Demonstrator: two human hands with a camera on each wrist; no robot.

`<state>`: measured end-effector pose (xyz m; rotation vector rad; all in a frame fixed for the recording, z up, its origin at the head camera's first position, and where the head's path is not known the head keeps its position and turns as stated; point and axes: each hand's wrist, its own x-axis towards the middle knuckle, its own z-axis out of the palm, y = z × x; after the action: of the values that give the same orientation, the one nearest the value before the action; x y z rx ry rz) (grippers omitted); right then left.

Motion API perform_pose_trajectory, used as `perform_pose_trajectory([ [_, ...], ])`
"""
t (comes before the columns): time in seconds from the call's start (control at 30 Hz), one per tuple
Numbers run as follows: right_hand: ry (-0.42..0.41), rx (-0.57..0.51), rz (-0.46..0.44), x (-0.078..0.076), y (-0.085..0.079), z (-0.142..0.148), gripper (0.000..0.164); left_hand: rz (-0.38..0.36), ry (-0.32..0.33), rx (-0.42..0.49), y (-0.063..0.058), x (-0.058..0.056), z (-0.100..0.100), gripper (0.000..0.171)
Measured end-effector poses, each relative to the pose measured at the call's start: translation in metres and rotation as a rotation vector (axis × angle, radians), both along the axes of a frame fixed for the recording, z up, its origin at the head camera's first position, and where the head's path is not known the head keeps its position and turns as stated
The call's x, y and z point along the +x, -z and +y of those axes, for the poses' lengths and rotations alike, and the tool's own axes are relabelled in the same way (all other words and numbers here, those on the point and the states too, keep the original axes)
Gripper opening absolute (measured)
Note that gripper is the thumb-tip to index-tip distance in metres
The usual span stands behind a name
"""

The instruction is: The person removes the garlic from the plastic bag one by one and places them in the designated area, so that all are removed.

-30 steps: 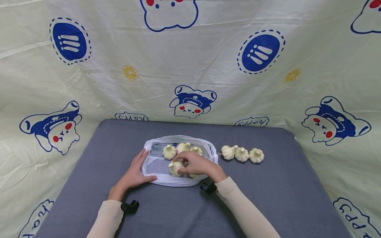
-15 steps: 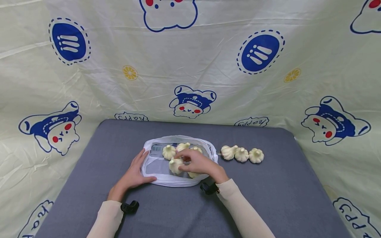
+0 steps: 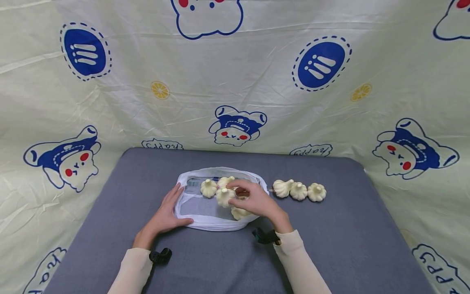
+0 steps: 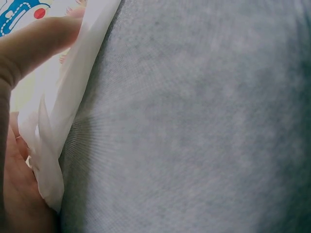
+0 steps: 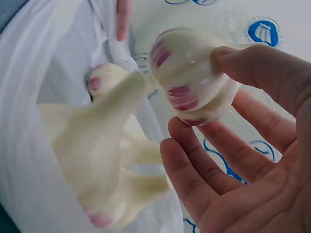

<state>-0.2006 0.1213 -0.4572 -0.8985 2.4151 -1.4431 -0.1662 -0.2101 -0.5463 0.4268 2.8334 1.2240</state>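
In the right wrist view, we find garlic bulbs [image 5: 95,150] beside the right hand [image 3: 254,198] blurred; print [image 3: 193,184] near the left hand [image 3: 166,215] is too small to read.

The word "happy" is printed in dark lettering on the backdrop cloth [image 3: 257,81], legible in two cloud-shaped frames just above the far edge of the tabletop [image 3: 330,237]. Further clouds with the same kind of lettering, a lower-left print [image 3: 45,269] and a lower-right print [image 3: 438,267], are turned askew and cut by the picture's edges. Blue badges [image 3: 85,52] on the cloth carry a sign of white strokes and dots. Inside the white bag [image 3: 216,223], a barcode-like label [image 3: 192,184] is too small to read
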Motion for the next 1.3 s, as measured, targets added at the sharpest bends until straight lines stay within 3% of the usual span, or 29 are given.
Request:
perform_pose_trajectory([
  [0.7, 0.266, -0.083, -0.011, 0.013, -0.003, 0.074, 0.044, -0.007, 0.005, -0.043, 0.002, -0.001, 0.002, 0.122],
  [1.03, 0.349, -0.099, -0.006, 0.017, -0.006, 0.102, 0.045, -0.102, -0.030, -0.036, -0.003, -0.001, 0.003, 0.125],
  [1.17, 0.383, -0.084, -0.003, 0.017, -0.006, 0.112, 0.045, -0.076, -0.014, -0.044, -0.004, -0.001, 0.004, 0.124],
  [1.3, 0.417, -0.076, -0.002, 0.018, -0.007, 0.124, 0.047, -0.050, 0.022, -0.113, -0.005, -0.002, 0.002, 0.122],
])
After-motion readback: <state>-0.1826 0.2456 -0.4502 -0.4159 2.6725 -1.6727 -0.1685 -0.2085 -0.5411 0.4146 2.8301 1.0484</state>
